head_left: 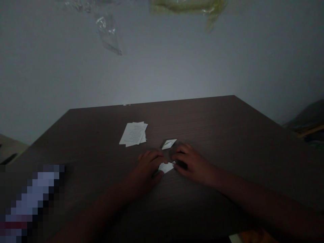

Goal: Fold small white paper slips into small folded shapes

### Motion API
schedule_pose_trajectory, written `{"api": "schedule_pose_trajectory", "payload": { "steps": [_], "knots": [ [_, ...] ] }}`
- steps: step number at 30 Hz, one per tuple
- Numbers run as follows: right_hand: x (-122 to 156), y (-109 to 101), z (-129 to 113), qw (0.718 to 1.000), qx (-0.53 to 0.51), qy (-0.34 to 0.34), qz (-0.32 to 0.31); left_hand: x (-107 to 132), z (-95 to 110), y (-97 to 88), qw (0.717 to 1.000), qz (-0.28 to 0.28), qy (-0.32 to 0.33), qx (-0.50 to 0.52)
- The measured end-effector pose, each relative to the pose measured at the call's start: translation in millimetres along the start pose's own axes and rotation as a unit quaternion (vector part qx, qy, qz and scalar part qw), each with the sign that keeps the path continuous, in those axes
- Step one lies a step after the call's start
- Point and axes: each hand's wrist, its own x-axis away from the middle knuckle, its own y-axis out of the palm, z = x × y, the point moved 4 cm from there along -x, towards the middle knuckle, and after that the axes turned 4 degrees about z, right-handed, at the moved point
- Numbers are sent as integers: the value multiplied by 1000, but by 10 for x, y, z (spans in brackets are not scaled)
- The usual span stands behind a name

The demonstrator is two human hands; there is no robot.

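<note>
Paper [167,167] lies between the fingers of my left hand [151,167] and right hand [188,161], nearer me and right of the stack [132,134]; whether either hand pinches or merely presses, I cannot tell. Uneven pressure could crease it crookedly. Beyond the stack is clear plastic [107,31], contents, if any, unclear.
</note>
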Motion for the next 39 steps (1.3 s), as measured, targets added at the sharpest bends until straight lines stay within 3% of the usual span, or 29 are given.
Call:
{"api": "schedule_pose_trajectory", "payload": {
  "steps": [11, 29, 36, 39],
  "knots": [
    [-10, -8, -3, 999, -37, 13, -11, 38, 57, -46, 994, 32, 98, -40],
    [-25, 87, 17, 999, -31, 1, -7, 17, 73, 56, 989, -5, 72, -130],
    [25, -10, -197, 998, 35, -21, -44, 26, 168, 55, 984, 10, 62, -165],
    [58, -53, -313, 996, 54, -33, -63, 23, 212, 91, 980, -7, 72, -186]
  ]
}}
